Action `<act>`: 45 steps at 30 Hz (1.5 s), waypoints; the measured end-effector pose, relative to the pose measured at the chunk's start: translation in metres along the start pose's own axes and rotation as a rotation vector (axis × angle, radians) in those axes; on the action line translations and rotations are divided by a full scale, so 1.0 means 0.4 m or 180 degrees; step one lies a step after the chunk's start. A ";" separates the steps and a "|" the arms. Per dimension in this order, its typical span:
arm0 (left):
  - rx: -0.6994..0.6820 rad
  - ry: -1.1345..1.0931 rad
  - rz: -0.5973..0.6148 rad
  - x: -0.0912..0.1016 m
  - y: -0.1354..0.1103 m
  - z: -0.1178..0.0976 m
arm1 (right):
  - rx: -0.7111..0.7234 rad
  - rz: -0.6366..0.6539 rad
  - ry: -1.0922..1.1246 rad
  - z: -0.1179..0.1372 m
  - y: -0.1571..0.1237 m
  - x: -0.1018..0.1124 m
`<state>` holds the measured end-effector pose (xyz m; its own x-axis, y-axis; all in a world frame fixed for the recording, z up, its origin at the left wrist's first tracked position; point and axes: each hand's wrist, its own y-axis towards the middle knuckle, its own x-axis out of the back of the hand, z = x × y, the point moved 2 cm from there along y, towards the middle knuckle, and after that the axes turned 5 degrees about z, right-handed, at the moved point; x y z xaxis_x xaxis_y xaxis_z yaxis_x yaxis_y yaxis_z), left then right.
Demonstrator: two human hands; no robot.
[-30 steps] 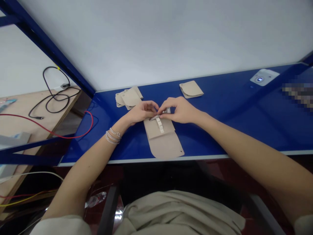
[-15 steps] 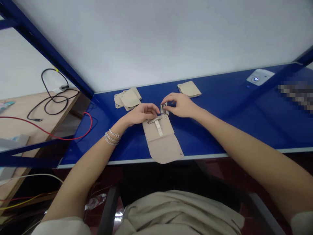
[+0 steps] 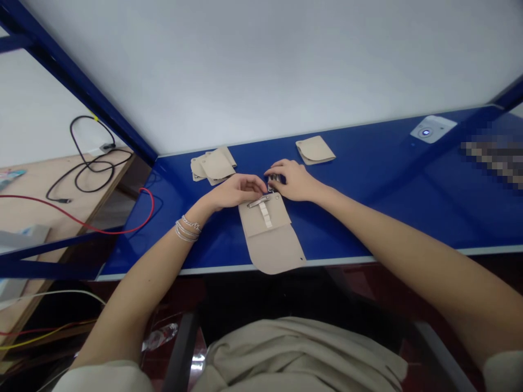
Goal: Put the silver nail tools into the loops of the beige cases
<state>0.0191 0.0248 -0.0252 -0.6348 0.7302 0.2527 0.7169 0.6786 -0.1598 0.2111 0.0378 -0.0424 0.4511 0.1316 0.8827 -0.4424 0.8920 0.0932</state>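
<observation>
A beige flap pouch [image 3: 273,250] lies unfolded near the front edge of the blue table. On its upper panel are a slim metal piece [image 3: 258,202] and a pale segmented strip [image 3: 265,215]. My left hand [image 3: 239,190] is at the pouch's top left corner, fingers curled and thumb close to the metal piece; its grip is partly hidden. Just beyond the pouch's top edge, my right hand [image 3: 297,181] pinches a small metal-and-pale piece [image 3: 271,185], mostly covered by the fingers.
Several folded beige pouches [image 3: 216,165] overlap at the back left, and another folded pouch [image 3: 315,149] lies behind my right hand. A white device [image 3: 433,129] with a lit round button stands at the right. Black cable [image 3: 81,163] and red cable [image 3: 151,209] lie left.
My right hand has shifted slightly left and down, its fingers closing further over the small piece. My left hand and the unfolded pouch have hardly moved.
</observation>
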 end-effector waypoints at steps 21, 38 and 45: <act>-0.0011 0.0548 0.0060 -0.004 0.001 -0.008 | 0.0077 -0.0087 0.0045 0.017 -0.009 0.011; -0.0085 0.0671 0.0088 -0.007 0.000 -0.009 | 0.0442 -0.0172 0.0142 0.017 -0.004 -0.006; -0.0090 0.0461 0.0058 -0.004 0.002 -0.005 | 0.0578 -0.0748 0.0466 0.001 -0.003 0.022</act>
<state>0.0213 0.0238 -0.0239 -0.5749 0.7217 0.3854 0.7371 0.6614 -0.1390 0.2153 0.0379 -0.0345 0.6580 0.0038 0.7530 -0.4380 0.8153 0.3787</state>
